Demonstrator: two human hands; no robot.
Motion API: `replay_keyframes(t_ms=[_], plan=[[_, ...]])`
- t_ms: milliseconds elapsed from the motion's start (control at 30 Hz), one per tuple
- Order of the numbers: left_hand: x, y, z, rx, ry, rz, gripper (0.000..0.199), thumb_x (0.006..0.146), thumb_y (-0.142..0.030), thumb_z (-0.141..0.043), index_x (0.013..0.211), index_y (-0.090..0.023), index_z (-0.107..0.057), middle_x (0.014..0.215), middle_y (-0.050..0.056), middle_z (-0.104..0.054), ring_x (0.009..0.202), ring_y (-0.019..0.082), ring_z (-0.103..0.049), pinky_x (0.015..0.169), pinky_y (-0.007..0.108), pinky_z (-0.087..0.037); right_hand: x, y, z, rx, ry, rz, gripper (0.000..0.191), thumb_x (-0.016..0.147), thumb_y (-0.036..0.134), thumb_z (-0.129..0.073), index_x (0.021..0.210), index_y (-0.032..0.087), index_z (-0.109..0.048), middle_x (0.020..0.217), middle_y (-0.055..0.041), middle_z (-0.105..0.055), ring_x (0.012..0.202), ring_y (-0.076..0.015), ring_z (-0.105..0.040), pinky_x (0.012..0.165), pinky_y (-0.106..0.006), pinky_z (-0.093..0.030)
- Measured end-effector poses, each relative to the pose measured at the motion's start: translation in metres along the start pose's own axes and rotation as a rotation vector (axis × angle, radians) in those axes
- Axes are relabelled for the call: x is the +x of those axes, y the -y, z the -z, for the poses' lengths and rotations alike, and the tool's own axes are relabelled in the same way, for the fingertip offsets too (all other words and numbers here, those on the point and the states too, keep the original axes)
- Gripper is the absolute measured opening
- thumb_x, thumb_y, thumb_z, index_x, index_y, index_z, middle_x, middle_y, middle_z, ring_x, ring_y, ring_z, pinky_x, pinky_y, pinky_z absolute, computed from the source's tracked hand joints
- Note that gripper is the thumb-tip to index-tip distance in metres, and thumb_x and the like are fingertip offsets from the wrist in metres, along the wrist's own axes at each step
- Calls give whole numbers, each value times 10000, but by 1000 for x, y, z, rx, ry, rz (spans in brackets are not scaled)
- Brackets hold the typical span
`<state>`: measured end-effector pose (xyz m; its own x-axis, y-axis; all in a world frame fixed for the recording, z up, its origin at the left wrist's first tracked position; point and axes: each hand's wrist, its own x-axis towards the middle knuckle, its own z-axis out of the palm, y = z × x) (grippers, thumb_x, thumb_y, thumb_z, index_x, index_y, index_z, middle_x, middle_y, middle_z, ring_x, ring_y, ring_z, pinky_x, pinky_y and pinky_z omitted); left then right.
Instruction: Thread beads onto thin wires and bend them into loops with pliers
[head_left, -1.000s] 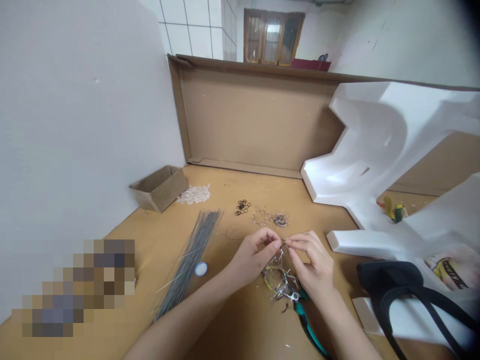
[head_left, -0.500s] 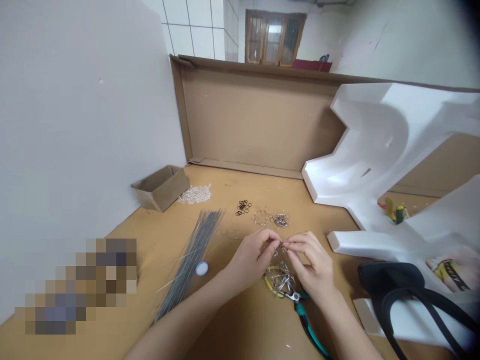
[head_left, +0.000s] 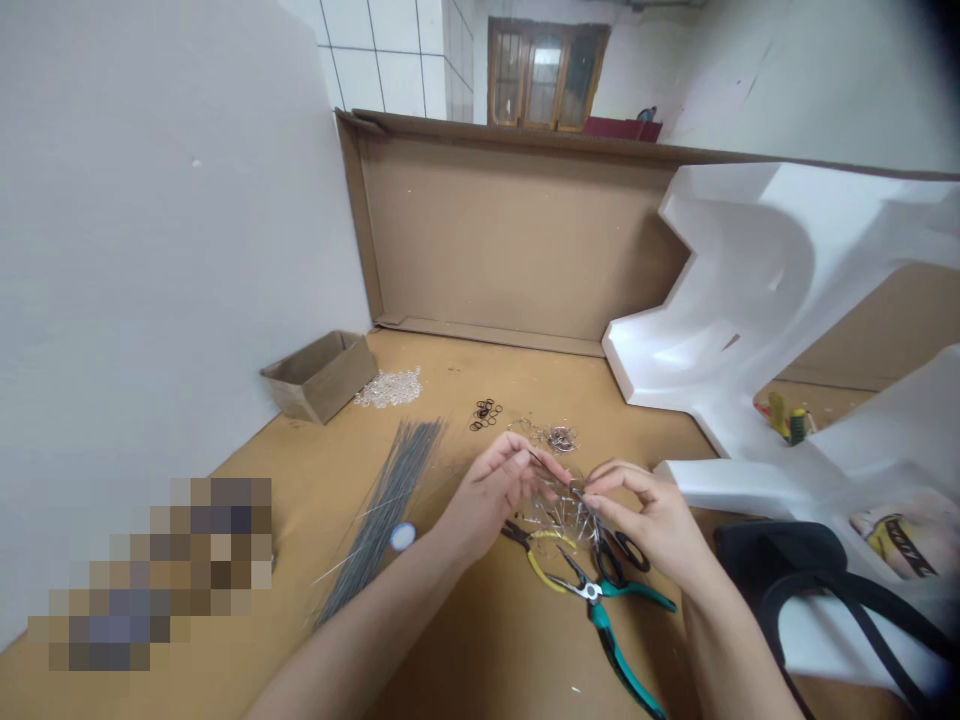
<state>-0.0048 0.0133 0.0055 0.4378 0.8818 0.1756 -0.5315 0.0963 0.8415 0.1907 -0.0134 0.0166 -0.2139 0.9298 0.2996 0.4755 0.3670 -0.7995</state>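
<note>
My left hand (head_left: 501, 492) is closed, its fingertips pinching a thin dark wire. My right hand (head_left: 651, 515) faces it, thumb and fingers pinched at the other end of the wire. A loose bunch of silvery bent wire pieces (head_left: 564, 516) hangs between and below my fingers; how they join the thin wire is too small to make out. Under my hands lie green-handled pliers (head_left: 619, 650), a yellow-handled tool (head_left: 538, 565) and black-handled scissors (head_left: 634, 550), partly covered by the bunch. Beyond my fingers rests a small tangle of silvery wire (head_left: 561, 438).
Left of my hands lies a bundle of straight grey wires (head_left: 382, 520) with a round white cap (head_left: 403, 537). Black rings (head_left: 485, 413), a heap of clear small pieces (head_left: 390, 387) and an open cardboard box (head_left: 321, 385) sit farther back. White foam (head_left: 649, 365) stands at right, near a black strap (head_left: 784, 555).
Both hands have moved apart slightly and the silvery bunch has risen with them. More of the pliers, the yellow-handled tool and the scissors now shows.
</note>
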Motion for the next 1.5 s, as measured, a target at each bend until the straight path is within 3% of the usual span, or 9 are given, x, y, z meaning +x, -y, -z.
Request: replay_keyframes(t_ms=[100,300,500,700,900,1100,1233,1400,1500], plan=[[1,7,-2,-34,31,26,185,809,-327,-490,776,-167,-404,692,-4,-498,643,105,-517,623,263,-432,0,0,-2,3,-11,35,98,761,287,-597,702,211,-609,801,-37,-626,790,-183,-581,748,-323,-440],[7,4,11,122,1,56,236,803,-377,-487,748,-176,-376,613,-47,-387,536,69,-432,550,224,-395,-4,-16,20,-24,-263,-8,109,739,317,-615,719,216,-579,813,-46,-615,807,-196,-568,771,-334,-422],[0,-4,3,478,106,52,206,836,-352,-445,799,-150,-457,670,-15,-487,618,84,-495,646,236,-403,-2,-3,2,5,-33,-32,101,764,296,-585,722,205,-597,786,-38,-637,763,-185,-587,730,-317,-438],[-3,-3,-1,603,70,63,194,814,-340,-478,808,-148,-507,695,-7,-495,623,89,-503,606,218,-401,-5,5,-2,-6,-47,-59,110,751,306,-596,712,203,-600,777,-38,-650,752,-188,-590,721,-320,-449],[-8,-1,-8,900,94,-84,157,760,-275,-552,873,-174,-595,852,23,-531,688,94,-478,624,206,-382,-6,12,-4,-28,2,-46,104,767,303,-579,717,217,-610,736,-21,-647,711,-173,-590,688,-292,-449],[-8,2,-10,1139,158,-19,174,793,-301,-493,718,-172,-582,613,-28,-492,562,82,-411,511,196,-283,-6,17,-15,-48,28,-35,88,770,246,-564,710,211,-619,721,-11,-634,701,-163,-588,667,-274,-437],[-9,2,-10,1176,200,17,126,784,-249,-484,717,-175,-562,582,-39,-478,537,79,-403,492,190,-270,-10,-4,1,-215,169,-69,151,782,322,-547,863,230,-636,862,-41,-644,812,-196,-589,746,-317,-440],[-11,3,-12,1162,231,7,106,773,-216,-477,722,-174,-559,586,-34,-486,536,81,-408,496,185,-283,-16,-65,46,-805,-207,-325,524,757,434,-524,1188,136,-502,1209,-210,-489,1117,-363,-434,857,-481,-370],[-12,1,-13,1157,240,31,123,778,-229,-467,730,-172,-565,586,-31,-482,533,80,-400,494,183,-282,-18,-85,62,-857,-170,-484,602,775,457,-471,1248,87,-444,1218,-236,-478,1076,-366,-483,855,-460,-386]])
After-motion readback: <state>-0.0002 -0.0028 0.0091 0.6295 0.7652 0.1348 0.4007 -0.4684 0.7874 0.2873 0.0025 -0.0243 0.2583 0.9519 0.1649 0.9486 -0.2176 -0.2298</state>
